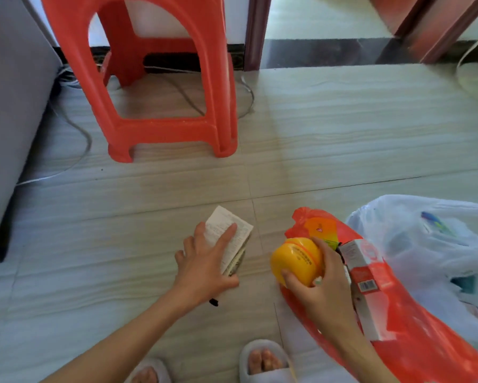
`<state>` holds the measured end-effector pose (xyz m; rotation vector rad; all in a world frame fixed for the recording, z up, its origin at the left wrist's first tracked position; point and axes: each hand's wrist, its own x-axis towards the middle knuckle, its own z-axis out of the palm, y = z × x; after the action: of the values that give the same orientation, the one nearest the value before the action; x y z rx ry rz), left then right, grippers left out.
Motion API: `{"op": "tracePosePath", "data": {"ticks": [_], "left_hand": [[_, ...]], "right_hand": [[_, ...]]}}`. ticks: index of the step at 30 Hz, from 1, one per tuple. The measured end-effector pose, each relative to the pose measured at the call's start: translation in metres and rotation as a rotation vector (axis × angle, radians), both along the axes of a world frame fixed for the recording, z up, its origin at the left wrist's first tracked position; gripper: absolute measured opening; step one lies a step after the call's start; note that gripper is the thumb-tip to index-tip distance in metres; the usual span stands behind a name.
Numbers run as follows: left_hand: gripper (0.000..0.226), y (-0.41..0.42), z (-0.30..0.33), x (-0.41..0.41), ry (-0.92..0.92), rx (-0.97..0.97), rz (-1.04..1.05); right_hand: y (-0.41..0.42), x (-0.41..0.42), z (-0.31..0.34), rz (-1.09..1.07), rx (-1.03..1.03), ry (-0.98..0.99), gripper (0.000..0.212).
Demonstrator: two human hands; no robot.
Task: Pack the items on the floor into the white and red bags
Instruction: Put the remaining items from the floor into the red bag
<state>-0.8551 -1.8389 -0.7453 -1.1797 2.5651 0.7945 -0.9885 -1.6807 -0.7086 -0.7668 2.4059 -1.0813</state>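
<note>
My yellow jar (297, 261) is glossy plastic — the red bag (414, 341) thin shiny film, the folded leaflet (229, 236) matt paper.

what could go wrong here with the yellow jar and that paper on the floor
The right hand holds the round yellow jar over the red bag, whose mouth looks flat, so the jar might roll off rather than go in. The left hand rests straight fingers on the folded papers; lying flat on the smooth floor, they could slide or fan apart when picked up. A black pen beneath the wrist may be overlooked.
</note>
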Motion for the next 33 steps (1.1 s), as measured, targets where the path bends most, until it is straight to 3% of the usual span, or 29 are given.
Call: {"op": "tracePosePath", "data": {"ticks": [4,8,12,17,21,29,33], "left_hand": [[0.097,0.028,0.055,-0.027,0.011,0.059,-0.277],[0.096,0.046,0.091,-0.068,-0.03,0.188,-0.419],[0.089,0.078,0.09,-0.121,-0.016,0.366,-0.314],[0.093,0.12,0.045,-0.137,-0.002,0.494,0.007],[0.1,0.133,0.022,-0.13,-0.065,0.351,-0.075],[0.092,0.137,0.018,-0.145,-0.046,0.388,0.016],[0.083,0.144,0.018,-0.147,-0.054,0.315,0.002]], "right_hand": [[0.043,-0.027,0.022,-0.137,-0.024,0.007,0.084],[0.084,-0.039,0.039,-0.193,0.045,0.064,0.079],[0.116,-0.047,0.032,-0.185,0.169,0.139,0.087],[0.123,-0.062,0.01,-0.129,0.227,0.092,0.082],[0.123,-0.066,-0.003,-0.097,0.256,0.115,0.083],[0.125,-0.069,-0.022,-0.059,0.278,0.014,0.067],[0.131,-0.066,-0.022,0.013,0.369,0.229,0.058]]}}
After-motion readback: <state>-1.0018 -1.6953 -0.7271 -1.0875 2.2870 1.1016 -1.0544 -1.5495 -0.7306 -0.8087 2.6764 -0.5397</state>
